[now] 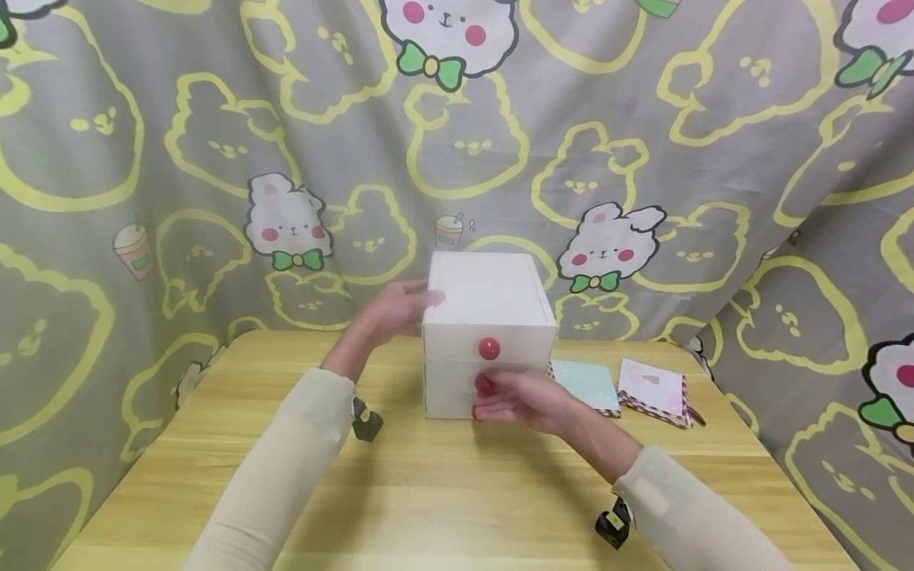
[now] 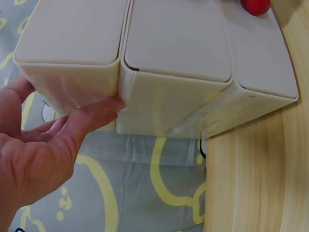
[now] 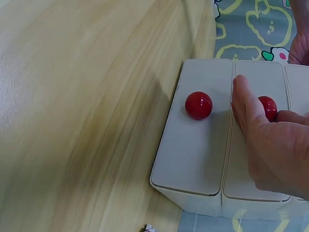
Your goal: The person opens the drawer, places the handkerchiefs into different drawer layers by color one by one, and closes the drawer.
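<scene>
A white three-drawer box (image 1: pixel 491 289) with round red knobs stands on the table. My left hand (image 1: pixel 400 308) rests against its upper left side, one digit over the top edge. In the left wrist view, that hand's fingers (image 2: pixel 99 112) lie along the side wall beside the top drawer. My right hand (image 1: pixel 531 403) is at the front and pinches the middle drawer's red knob (image 3: pixel 268 108) between thumb and fingers. The bottom knob (image 3: pixel 198 105) shows fully in the right wrist view. Above, the top knob (image 1: pixel 489 348) is untouched. All the drawers look closed.
Right of the box lie a pale green cloth-edged pad (image 1: pixel 587 386) and a pink one (image 1: pixel 653 388) with a checked border. A patterned grey curtain (image 1: pixel 343 159) hangs behind the wooden table (image 1: pixel 421 492). Dark wrist-worn devices (image 1: pixel 612 523) sit below both sleeves.
</scene>
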`<act>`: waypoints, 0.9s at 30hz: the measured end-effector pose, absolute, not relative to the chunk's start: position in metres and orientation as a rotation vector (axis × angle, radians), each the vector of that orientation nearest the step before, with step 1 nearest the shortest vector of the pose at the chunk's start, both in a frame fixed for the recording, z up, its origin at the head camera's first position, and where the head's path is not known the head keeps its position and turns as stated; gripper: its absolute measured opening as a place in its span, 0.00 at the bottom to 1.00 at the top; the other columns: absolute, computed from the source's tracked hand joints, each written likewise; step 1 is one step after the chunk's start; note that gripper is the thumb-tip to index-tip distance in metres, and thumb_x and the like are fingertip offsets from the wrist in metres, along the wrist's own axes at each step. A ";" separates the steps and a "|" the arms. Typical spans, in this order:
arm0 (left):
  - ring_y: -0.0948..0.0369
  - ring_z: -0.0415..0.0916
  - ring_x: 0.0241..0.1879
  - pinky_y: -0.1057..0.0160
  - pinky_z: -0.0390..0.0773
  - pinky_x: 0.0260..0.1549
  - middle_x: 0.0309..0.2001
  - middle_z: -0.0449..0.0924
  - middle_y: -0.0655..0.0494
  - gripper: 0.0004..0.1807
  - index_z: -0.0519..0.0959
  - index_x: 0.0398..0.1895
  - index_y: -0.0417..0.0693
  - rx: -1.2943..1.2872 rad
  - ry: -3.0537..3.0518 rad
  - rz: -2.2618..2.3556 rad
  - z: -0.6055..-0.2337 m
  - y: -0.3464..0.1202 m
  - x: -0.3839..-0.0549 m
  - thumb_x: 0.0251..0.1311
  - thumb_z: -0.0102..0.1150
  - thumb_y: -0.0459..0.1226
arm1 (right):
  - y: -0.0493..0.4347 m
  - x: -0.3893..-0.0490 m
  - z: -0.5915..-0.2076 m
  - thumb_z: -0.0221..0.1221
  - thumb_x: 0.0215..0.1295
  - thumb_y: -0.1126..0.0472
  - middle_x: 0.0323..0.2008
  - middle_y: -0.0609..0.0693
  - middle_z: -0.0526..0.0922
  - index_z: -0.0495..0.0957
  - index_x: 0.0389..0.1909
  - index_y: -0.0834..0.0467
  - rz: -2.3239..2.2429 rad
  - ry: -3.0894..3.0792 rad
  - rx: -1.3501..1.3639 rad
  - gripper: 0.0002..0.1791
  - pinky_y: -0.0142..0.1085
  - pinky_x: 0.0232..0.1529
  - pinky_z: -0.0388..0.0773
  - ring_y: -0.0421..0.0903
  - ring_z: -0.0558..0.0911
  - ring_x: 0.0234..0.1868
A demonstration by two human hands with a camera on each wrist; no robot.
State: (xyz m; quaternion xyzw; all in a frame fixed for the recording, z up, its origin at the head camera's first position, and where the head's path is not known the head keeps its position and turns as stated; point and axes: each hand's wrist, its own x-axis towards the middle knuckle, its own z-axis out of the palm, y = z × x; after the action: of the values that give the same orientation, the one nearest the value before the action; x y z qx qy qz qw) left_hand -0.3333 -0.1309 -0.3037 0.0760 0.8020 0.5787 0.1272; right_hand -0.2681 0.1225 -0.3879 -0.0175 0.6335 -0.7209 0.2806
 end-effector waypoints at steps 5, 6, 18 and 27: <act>0.46 0.73 0.67 0.46 0.79 0.62 0.70 0.73 0.45 0.40 0.59 0.79 0.54 0.206 2.338 1.682 -0.301 -0.132 -0.334 0.69 0.61 0.52 | 0.121 -0.269 -0.387 0.56 0.76 0.58 0.58 0.76 0.76 0.64 0.64 0.72 -1.967 1.685 -0.006 0.26 0.51 0.58 0.82 0.66 0.84 0.56; 0.46 0.73 0.67 0.46 0.79 0.63 0.70 0.73 0.45 0.40 0.59 0.79 0.54 0.206 2.338 1.683 -0.301 -0.132 -0.334 0.69 0.61 0.52 | 0.121 -0.270 -0.388 0.56 0.76 0.58 0.58 0.76 0.76 0.65 0.64 0.71 -1.972 1.682 -0.002 0.26 0.51 0.58 0.82 0.66 0.83 0.56; 0.46 0.74 0.66 0.47 0.80 0.62 0.68 0.75 0.45 0.40 0.59 0.80 0.53 0.217 2.346 1.684 -0.299 -0.132 -0.335 0.69 0.61 0.52 | 0.120 -0.267 -0.385 0.57 0.75 0.61 0.59 0.73 0.78 0.64 0.66 0.69 -2.021 1.658 0.016 0.25 0.53 0.61 0.79 0.66 0.82 0.58; 0.46 0.74 0.66 0.46 0.80 0.62 0.68 0.74 0.45 0.40 0.59 0.79 0.54 0.222 2.353 1.663 -0.302 -0.132 -0.335 0.69 0.61 0.52 | 0.118 -0.263 -0.387 0.57 0.75 0.61 0.58 0.73 0.78 0.66 0.64 0.69 -2.021 1.685 0.030 0.24 0.50 0.58 0.82 0.63 0.85 0.55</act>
State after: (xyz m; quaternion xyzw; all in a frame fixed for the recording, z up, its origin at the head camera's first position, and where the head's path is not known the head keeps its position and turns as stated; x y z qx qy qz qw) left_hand -0.3349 -0.1322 -0.3019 0.0761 0.8078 0.5709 0.1255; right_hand -0.2631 0.1183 -0.3868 0.0109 0.6196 -0.7432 0.2524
